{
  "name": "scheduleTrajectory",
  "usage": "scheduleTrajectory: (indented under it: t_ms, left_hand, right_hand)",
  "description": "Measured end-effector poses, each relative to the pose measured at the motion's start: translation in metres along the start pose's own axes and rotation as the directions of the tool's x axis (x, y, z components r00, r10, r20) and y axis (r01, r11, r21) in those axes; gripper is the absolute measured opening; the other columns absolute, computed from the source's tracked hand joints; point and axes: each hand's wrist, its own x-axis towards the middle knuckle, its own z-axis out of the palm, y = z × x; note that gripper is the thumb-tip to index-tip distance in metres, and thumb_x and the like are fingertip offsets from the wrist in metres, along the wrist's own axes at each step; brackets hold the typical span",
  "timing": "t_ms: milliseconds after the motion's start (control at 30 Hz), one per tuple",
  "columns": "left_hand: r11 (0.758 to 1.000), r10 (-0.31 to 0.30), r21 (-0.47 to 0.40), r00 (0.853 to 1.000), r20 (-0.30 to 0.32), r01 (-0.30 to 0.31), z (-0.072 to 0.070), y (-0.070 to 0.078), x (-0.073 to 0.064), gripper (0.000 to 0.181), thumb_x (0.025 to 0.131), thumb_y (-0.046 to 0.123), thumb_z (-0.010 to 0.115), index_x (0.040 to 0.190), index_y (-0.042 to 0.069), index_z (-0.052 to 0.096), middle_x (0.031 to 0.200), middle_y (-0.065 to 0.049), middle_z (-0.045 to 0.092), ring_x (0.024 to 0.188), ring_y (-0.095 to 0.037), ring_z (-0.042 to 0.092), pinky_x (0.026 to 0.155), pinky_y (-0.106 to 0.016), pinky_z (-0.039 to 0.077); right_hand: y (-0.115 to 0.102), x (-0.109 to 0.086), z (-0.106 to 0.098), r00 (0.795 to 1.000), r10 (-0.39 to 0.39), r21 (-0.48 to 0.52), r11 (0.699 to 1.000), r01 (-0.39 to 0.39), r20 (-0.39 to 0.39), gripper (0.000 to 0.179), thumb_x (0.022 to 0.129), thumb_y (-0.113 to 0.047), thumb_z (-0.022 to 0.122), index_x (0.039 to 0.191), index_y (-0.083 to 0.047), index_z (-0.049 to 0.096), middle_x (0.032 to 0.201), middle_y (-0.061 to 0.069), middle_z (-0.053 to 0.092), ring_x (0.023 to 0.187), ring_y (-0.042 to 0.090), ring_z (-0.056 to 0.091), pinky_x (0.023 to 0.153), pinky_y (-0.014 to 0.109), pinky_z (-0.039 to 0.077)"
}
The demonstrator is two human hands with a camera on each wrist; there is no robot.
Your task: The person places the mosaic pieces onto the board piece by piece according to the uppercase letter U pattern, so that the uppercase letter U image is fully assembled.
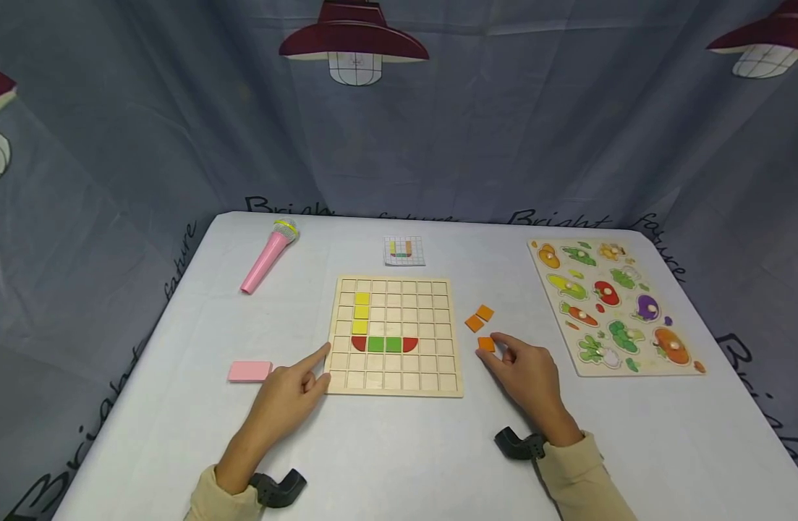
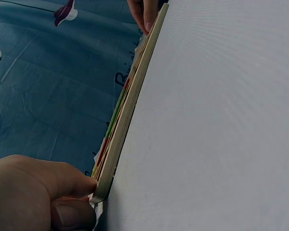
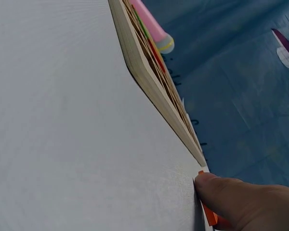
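A wooden grid board (image 1: 427,376) lies flat on the table. On it, three yellow squares (image 1: 361,312) form a column above a row of two green squares (image 1: 384,344) with a red rounded piece (image 1: 409,345) at each end. My left hand (image 1: 288,398) touches the board's left edge with index finger and thumb. To the right of the board, my right hand (image 1: 525,376) pinches an orange square tile (image 1: 486,344) between thumb and index finger; the thumb partly covers this tile (image 3: 210,215) in the right wrist view. Two more orange tiles (image 1: 479,318) lie just beyond.
A small pattern card (image 1: 404,251) lies behind the board. The pink microphone (image 1: 268,257) is at back left, and a pink block (image 1: 249,372) sits beside my left hand. A vegetable puzzle board (image 1: 607,370) occupies the right side. Grey printed cloth (image 1: 464,145) hangs behind the table.
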Motion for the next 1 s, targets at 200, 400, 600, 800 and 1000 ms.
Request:
scheduleTrajectory:
  t_ms: [200, 400, 600, 800, 1000]
  left_hand:
    - [1.0, -0.003, 0.014, 1.0, 0.001, 0.003, 0.0, -0.002, -0.001, 0.05, 0.094, 0.013, 0.072, 0.142, 0.011, 0.062, 0.051, 0.015, 0.037, 0.047, 0.002, 0.029, 0.047, -0.022, 0.027]
    - [1.0, -0.012, 0.013, 1.0, 0.005, 0.012, 0.0, 0.0, -0.001, 0.05, 0.094, 0.014, 0.072, 0.143, 0.011, 0.062, 0.051, 0.015, 0.037, 0.047, 0.001, 0.029, 0.047, -0.022, 0.027]
    - [1.0, -0.015, 0.011, 1.0, 0.006, 0.015, 0.0, 0.001, -0.001, 0.05, 0.094, 0.014, 0.071, 0.143, 0.011, 0.061, 0.05, 0.014, 0.037, 0.047, 0.001, 0.028, 0.048, -0.022, 0.026]
    - [1.0, -0.007, 0.022, 1.0, 0.0, 0.007, 0.0, 0.0, 0.0, 0.05, 0.094, 0.014, 0.071, 0.143, 0.01, 0.061, 0.051, 0.014, 0.037, 0.048, 0.001, 0.028, 0.047, -0.021, 0.025]
    - [1.0, -0.004, 0.02, 1.0, 0.005, 0.004, 0.0, 0.0, 0.0, 0.05, 0.094, 0.013, 0.071, 0.143, 0.01, 0.061, 0.051, 0.014, 0.037, 0.048, 0.001, 0.028, 0.048, -0.022, 0.025]
  right_hand:
    - [-0.002, 0.0, 0.0, 1.0, -0.01, -0.01, 1.0, 0.01, -0.005, 0.041, 0.082, -0.027, 0.087, 0.112, -0.002, 0.077, 0.056, -0.007, 0.04, 0.049, 0.011, 0.036, 0.047, 0.027, 0.024]
    - [-0.001, -0.001, 0.002, 1.0, -0.012, -0.006, 1.0, 0.012, -0.014, 0.041, 0.081, -0.028, 0.088, 0.112, -0.003, 0.077, 0.056, -0.007, 0.04, 0.049, 0.01, 0.035, 0.047, 0.027, 0.024]
    - [-0.004, 0.0, 0.007, 0.996, -0.058, 0.032, 0.998, 0.06, -0.067, 0.039, 0.078, -0.028, 0.09, 0.105, -0.003, 0.078, 0.055, -0.009, 0.04, 0.048, 0.007, 0.035, 0.046, 0.025, 0.025]
    - [-0.01, 0.0, 0.013, 0.99, -0.092, 0.06, 0.993, 0.099, -0.106, 0.038, 0.076, -0.028, 0.092, 0.1, -0.003, 0.077, 0.054, -0.011, 0.039, 0.047, 0.005, 0.034, 0.046, 0.025, 0.025]
    - [-0.018, 0.002, 0.017, 0.985, -0.123, 0.097, 0.986, 0.135, -0.12, 0.036, 0.077, -0.028, 0.091, 0.099, -0.004, 0.077, 0.055, -0.012, 0.039, 0.047, 0.004, 0.034, 0.045, 0.025, 0.027]
